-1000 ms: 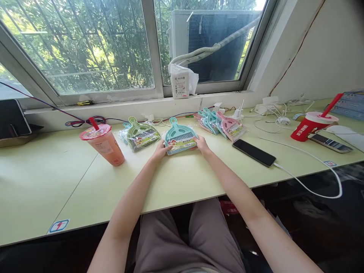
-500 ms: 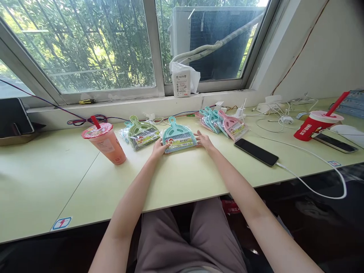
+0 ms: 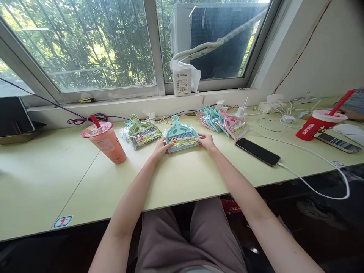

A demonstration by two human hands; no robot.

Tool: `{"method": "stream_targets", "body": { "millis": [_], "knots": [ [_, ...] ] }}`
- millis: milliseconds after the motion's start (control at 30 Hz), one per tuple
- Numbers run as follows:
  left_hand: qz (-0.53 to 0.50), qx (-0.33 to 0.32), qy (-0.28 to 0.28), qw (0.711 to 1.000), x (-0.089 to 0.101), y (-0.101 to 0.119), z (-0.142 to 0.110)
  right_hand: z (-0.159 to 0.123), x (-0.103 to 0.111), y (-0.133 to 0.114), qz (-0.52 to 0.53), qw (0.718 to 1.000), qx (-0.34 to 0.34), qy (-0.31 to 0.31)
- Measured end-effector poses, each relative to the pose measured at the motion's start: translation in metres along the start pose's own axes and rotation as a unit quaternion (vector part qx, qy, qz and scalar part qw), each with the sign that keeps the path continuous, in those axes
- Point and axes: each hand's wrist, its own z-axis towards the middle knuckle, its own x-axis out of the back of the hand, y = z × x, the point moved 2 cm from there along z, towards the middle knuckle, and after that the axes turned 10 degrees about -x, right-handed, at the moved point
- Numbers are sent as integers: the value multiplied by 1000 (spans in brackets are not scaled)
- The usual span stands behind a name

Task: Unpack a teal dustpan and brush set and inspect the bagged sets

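A packaged light-blue dustpan and brush set (image 3: 182, 133) lies in front of me, its looped handle pointing toward the window. My left hand (image 3: 160, 148) grips its left corner, thumb on top of the wrapper. At the opposite corner my right hand (image 3: 207, 142) is closed on the edge in the same way. A pinkish edge shows underneath, so another set may lie below it. Just left is a green dustpan set (image 3: 144, 133), partly over a blue one. To the right lie several wrapped sets, among them a pink dustpan set (image 3: 231, 124).
A tilted pink drink cup (image 3: 106, 144) stands at the left. Right of my hand lie a black phone (image 3: 257, 151) with a white charging cable (image 3: 309, 185), a red cup (image 3: 311, 125) and another phone (image 3: 338, 141). Cables run along the wall. A person's hand shows at far right.
My right hand has gone from spread fingers beside the blue set to gripping its right corner. The view has shifted slightly. A person's hand has appeared at the far right.
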Motion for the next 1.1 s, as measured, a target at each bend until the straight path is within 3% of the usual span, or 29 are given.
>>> {"method": "stream_targets", "body": {
  "millis": [167,400,500,567,633,700,767,833,900,1100],
  "knots": [
    [-4,13,-76,997,5,3,-4,6,7,4,15,1000,-5,22],
    [39,0,-52,998,-3,-3,-1,10,6,6,-34,999,-2,35],
    [125,-43,-37,991,-4,0,1,12,13,7,-76,995,3,70],
    [255,-113,-5,960,2,5,0,13,23,5,-130,983,12,126],
    [415,-172,44,892,15,11,-2,12,34,2,-200,961,17,188],
    [549,-178,90,812,33,14,-5,11,43,0,-258,938,14,230],
    [629,-145,115,755,52,13,-7,9,48,-2,-296,922,12,251],
    [657,-103,122,737,66,11,-8,8,48,-4,-321,911,21,257],
    [661,-83,116,737,73,8,-7,7,45,-4,-343,904,32,251],
    [673,-131,55,726,68,6,-4,6,36,0,-353,903,92,227]
  ]
}}
